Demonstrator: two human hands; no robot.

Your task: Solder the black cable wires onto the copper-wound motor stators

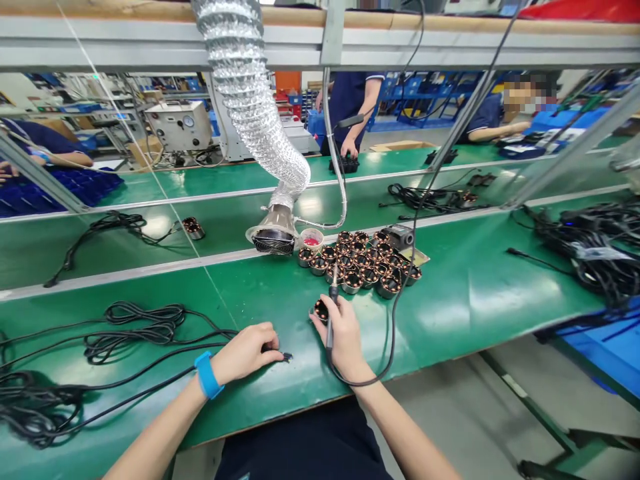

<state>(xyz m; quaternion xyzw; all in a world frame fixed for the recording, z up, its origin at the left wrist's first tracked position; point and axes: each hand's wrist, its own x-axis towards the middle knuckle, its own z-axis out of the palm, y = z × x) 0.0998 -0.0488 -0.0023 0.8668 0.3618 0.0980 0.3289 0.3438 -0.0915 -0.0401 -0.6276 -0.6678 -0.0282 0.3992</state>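
My left hand (246, 351), with a blue band on its wrist, pinches the end of a black cable (287, 358) low over the green bench (270, 400). The cable runs back to the left under the hand. In my right hand (346, 337) is a soldering iron (334, 291), its tip pointing up and away from me. The same hand also grips a motor stator (321, 311) with copper windings, partly hidden by the fingers. Just beyond it stand several similar stators (359, 257) in a tight group.
Coiled black cables (135, 327) lie at left, and more cables (590, 247) are heaped at right. A fume extraction hood (274, 230) hangs above the bench beside a small cup (311, 240) with red contents. The iron's cord (393, 333) loops past my right wrist. Co-workers sit or stand beyond.
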